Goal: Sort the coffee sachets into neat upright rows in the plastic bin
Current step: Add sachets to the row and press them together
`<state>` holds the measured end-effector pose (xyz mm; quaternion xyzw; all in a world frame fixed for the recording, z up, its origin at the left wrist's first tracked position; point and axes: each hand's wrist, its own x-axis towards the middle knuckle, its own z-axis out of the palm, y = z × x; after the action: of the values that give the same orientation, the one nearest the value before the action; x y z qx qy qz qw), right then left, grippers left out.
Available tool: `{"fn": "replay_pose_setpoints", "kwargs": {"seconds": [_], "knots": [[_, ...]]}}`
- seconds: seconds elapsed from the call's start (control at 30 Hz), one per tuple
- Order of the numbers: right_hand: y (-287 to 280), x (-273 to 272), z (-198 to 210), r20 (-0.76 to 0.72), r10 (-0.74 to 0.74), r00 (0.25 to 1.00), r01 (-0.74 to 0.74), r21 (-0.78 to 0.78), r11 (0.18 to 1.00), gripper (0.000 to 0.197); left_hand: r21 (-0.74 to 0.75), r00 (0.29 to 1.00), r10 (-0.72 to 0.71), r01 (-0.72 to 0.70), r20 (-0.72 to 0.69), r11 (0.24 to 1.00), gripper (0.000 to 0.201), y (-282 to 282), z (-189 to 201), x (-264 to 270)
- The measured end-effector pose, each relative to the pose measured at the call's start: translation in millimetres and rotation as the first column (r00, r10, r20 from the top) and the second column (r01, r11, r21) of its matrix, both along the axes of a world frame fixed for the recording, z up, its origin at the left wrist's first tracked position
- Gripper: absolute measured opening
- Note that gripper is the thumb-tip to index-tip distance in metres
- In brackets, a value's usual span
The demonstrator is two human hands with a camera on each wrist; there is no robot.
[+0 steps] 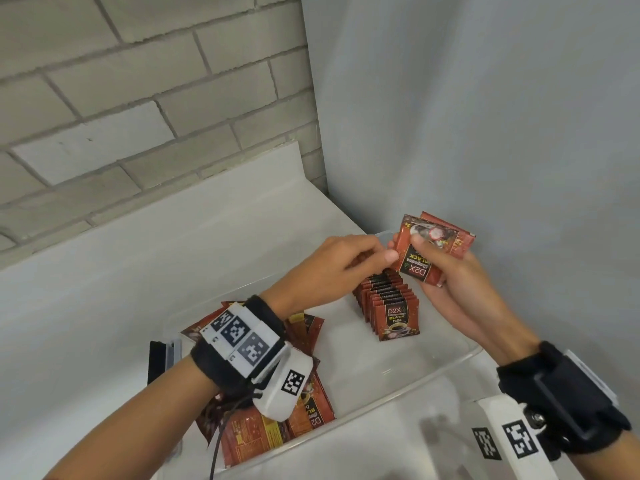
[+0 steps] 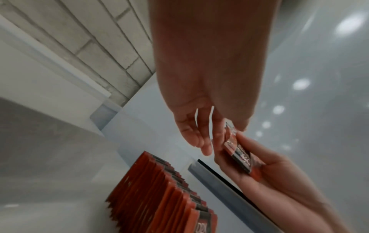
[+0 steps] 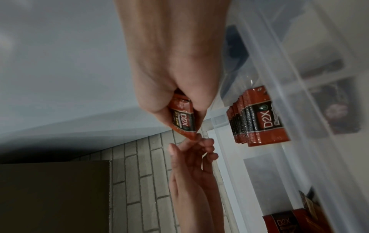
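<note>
A clear plastic bin (image 1: 398, 393) sits on a white counter. Inside it stands a row of upright red-and-black coffee sachets (image 1: 391, 306) (image 2: 159, 197) (image 3: 257, 119). Loose sachets (image 1: 263, 434) lie heaped at the bin's near left end, partly under my left wrist. Above the bin's far right corner, my right hand (image 1: 420, 245) (image 3: 179, 113) grips a few sachets (image 1: 415, 268) (image 2: 237, 151) (image 3: 182, 119), thumb on the front one. My left hand (image 1: 377, 258) (image 2: 209, 141) (image 3: 199, 145) meets them with loosely curled fingers. One fingertip touches the front sachet's corner, and the thumb stays a little apart.
A pale brick wall (image 1: 138, 98) runs behind the counter and a plain grey panel (image 1: 485, 116) closes the right side. A black and grey object (image 1: 162, 358) stands outside the bin's left wall. Bare bin floor (image 1: 363, 358) lies between the row and the heap.
</note>
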<state>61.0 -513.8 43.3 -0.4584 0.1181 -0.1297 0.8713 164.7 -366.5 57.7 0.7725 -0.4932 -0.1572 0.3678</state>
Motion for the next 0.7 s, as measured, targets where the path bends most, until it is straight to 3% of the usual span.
{"fn": "replay_pose_setpoints", "kwargs": {"seconds": [0.13,0.3,0.5,0.7], "knots": [[-1.4,-1.2,-1.9,-0.03,-0.005,1.0,0.004,-0.047,0.999,0.017,-0.087,0.986,0.081,-0.094,-0.146,0.992,0.019,-3.7,-1.4,-4.6],[-1.7,-2.2,-2.7,-0.043,0.052,0.998,-0.057,-0.113,0.992,0.027,-0.174,0.928,0.128,-0.199,-0.35,0.964,0.008,-1.1,0.6,2.0],[2.6,-4.4,-0.4,-0.083,0.18,0.98,-0.188,-0.097,0.977,0.052,-0.188,0.946,0.071,-0.136,-0.317,0.973,0.022,6.1,14.7,11.1],[3.2,-3.4,0.0,-0.113,0.156,0.981,-0.168,-0.111,0.98,0.035,-0.174,0.954,0.05,-0.106,-0.297,0.979,0.032,7.1,22.8,12.9]]}}
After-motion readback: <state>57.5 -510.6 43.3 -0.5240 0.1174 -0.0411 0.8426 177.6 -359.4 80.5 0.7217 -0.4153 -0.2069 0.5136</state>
